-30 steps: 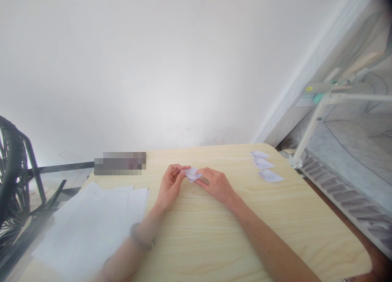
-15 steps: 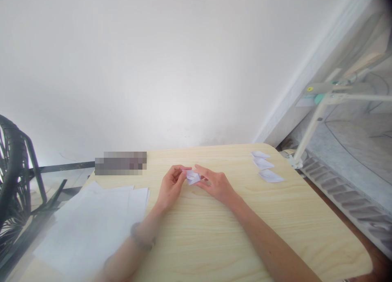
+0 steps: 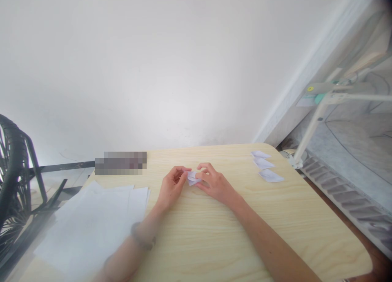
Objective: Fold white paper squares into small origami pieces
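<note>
A small folded white paper piece [image 3: 191, 177] is held between my two hands above the middle of the table. My left hand [image 3: 173, 186] pinches its left end between thumb and fingers. On the other side, my right hand [image 3: 218, 185] grips the right part, thumb below and a fingertip on the upper face, with the index finger bent and raised. The fingertips cover part of the folds. Three folded paper boats [image 3: 263, 164] lie in a column at the table's far right.
Loose white paper sheets [image 3: 92, 229] are spread over the left side of the wooden table [image 3: 196, 249]. Behind them is a blurred-out patch [image 3: 121, 164]. A black woven chair [image 3: 14, 171] stands at the left, a white metal frame [image 3: 312, 126] at the right. The wall [image 3: 183, 69] rises behind the table.
My right hand's index finger has lifted and bent away from the paper, and another fingertip has come onto its face. My left hand has hardly moved.
</note>
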Tool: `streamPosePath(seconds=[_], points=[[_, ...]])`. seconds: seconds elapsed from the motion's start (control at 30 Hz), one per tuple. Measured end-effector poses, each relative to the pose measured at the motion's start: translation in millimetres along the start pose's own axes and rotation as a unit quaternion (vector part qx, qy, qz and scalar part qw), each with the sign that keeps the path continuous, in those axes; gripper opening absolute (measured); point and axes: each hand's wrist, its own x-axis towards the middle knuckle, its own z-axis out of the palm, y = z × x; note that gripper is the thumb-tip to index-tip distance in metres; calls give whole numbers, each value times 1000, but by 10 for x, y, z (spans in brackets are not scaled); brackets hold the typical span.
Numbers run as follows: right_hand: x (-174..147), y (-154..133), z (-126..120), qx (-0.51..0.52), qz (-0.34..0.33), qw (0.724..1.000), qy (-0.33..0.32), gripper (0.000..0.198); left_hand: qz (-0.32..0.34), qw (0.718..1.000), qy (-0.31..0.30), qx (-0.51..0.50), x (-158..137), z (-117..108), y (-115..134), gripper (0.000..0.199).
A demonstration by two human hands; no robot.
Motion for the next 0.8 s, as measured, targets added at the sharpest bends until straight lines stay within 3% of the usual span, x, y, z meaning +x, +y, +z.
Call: streamPosePath(seconds=[0.37,0.67,0.8], points=[[4,-7,7,-40,-22,999,-1,14,-10,1000,1,8,13,-15,-24,22],[-27,105,55,-39,43,998,20,19,-4,1000,12,-22,10,-18,1,19],[-32,104,49,-29,38,999,-7,18,16,999,1,49,-2,-53,9,20]])
